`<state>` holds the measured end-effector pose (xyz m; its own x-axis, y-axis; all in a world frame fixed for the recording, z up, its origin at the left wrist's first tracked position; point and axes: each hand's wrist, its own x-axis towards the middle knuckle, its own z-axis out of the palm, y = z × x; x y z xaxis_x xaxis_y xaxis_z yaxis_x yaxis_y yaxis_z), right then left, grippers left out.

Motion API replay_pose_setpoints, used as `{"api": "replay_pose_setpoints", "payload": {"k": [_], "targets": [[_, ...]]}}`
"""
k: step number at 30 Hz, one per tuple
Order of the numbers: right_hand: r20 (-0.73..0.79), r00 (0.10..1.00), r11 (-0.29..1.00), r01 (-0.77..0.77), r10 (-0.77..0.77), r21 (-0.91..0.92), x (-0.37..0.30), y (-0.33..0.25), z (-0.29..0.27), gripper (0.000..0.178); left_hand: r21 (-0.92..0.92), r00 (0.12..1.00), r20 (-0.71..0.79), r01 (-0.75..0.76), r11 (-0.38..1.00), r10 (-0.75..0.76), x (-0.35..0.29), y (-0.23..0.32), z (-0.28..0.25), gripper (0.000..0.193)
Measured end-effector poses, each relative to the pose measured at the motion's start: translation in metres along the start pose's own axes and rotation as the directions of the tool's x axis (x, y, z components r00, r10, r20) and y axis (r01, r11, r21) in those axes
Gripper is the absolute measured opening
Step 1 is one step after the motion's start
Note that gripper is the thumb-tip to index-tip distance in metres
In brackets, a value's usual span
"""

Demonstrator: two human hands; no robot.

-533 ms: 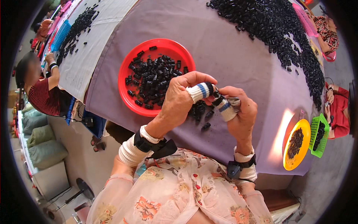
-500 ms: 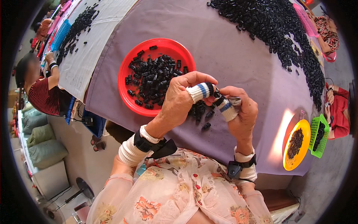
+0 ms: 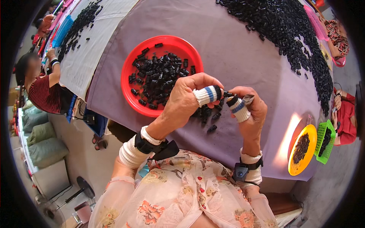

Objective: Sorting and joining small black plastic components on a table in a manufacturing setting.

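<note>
My left hand [image 3: 181,99] is closed, its thumb in a white knitted cover with blue and black bands. Between thumb and fingers it pinches a small black plastic part [image 3: 227,94]. My right hand [image 3: 254,116] is closed just to the right, its thumb covered likewise. A small grey, metal-looking tool [image 3: 248,99] sticks out between its thumb and fingers, and its kind is unclear. The far tip of the right hand's grip meets the black part. Several loose black parts [image 3: 212,129] lie on the cloth below the hands. A red round tray [image 3: 128,99] full of such parts stands left.
The table has a mauve cloth [image 3: 163,19]. A large heap of black parts [image 3: 285,30] spreads at far right. A yellow tray [image 3: 313,133] and a green basket [image 3: 330,123] sit at the right edge. A person in a striped top [image 3: 45,95] works at left.
My hands have moved slightly apart, the right one shifting a little to the right. The black part now shows between them. The whole view has shifted slightly.
</note>
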<state>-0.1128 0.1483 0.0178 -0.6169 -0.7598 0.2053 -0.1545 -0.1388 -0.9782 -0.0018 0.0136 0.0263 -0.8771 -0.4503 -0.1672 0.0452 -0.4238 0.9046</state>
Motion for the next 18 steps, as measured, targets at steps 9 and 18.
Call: {"api": "replay_pose_setpoints", "payload": {"k": [9,18], "targets": [[0.1,0.994,0.987,0.054,-0.038,-0.153,0.008,0.003,-0.006,0.017,0.003,0.989,0.019,0.147,0.989,-0.147,0.005,0.002,-0.006,0.013],[0.128,0.983,0.99,-0.122,0.13,-0.073,0.018,0.0,-0.011,0.009,0.031,0.972,0.051,0.228,0.973,-0.23,0.006,0.006,-0.009,0.016]]}}
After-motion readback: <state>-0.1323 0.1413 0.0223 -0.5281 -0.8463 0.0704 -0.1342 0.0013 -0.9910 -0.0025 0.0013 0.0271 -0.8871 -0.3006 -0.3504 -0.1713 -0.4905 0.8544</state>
